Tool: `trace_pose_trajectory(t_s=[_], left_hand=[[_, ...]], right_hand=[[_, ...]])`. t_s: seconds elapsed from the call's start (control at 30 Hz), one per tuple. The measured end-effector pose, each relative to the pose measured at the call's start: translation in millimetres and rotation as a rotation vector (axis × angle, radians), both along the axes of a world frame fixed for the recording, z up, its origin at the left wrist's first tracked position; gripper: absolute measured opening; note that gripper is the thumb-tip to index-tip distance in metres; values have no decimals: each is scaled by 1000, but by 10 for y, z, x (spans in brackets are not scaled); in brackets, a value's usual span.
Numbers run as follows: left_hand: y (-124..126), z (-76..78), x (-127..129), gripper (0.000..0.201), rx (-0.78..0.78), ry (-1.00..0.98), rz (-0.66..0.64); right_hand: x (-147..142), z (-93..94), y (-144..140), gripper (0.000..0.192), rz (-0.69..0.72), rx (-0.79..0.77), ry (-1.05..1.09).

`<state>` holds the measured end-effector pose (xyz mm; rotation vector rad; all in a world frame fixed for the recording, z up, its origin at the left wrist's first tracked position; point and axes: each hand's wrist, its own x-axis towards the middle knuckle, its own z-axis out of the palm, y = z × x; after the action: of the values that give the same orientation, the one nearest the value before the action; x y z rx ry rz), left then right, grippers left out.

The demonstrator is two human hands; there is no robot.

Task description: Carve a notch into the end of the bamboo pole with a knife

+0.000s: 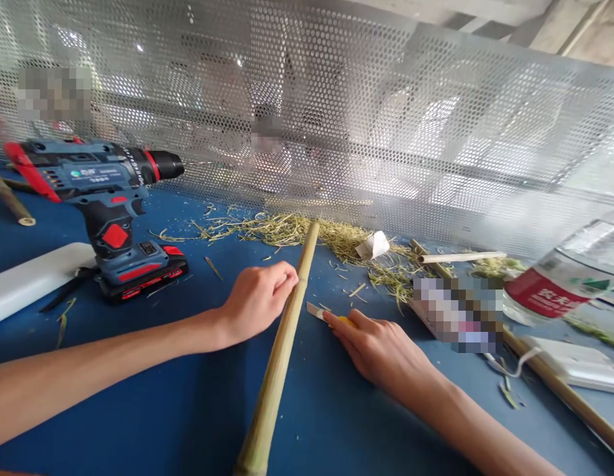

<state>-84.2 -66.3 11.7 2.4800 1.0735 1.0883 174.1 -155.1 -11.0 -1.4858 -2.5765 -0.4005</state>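
"What's at nine o'clock?"
"A drill (106,206), standing upright. At half past seven, the left hand (260,299), fingers curled together against the bamboo pole (284,337); I can't tell whether they grip it."
"And the pole?"
"Slanting from the centre toward half past six."
"Then?"
"The right hand (383,340), half past four, clamped on a knife (315,310); bottle (547,294) at three"
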Motion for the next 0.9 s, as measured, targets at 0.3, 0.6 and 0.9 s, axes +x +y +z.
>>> trace_pose_trajectory(t_s=[0.3, 0.6, 0.9], left_hand=[[-28, -94, -42, 20, -8, 9, -82], [-275, -90, -68, 17, 140, -7, -306], [-616, -203, -26, 14, -86, 108, -787]], right_hand=[[217, -31, 38, 41, -96, 39, 296], [247, 227, -121, 26, 85, 301, 556], [87, 132, -51, 34, 6, -16, 550]])
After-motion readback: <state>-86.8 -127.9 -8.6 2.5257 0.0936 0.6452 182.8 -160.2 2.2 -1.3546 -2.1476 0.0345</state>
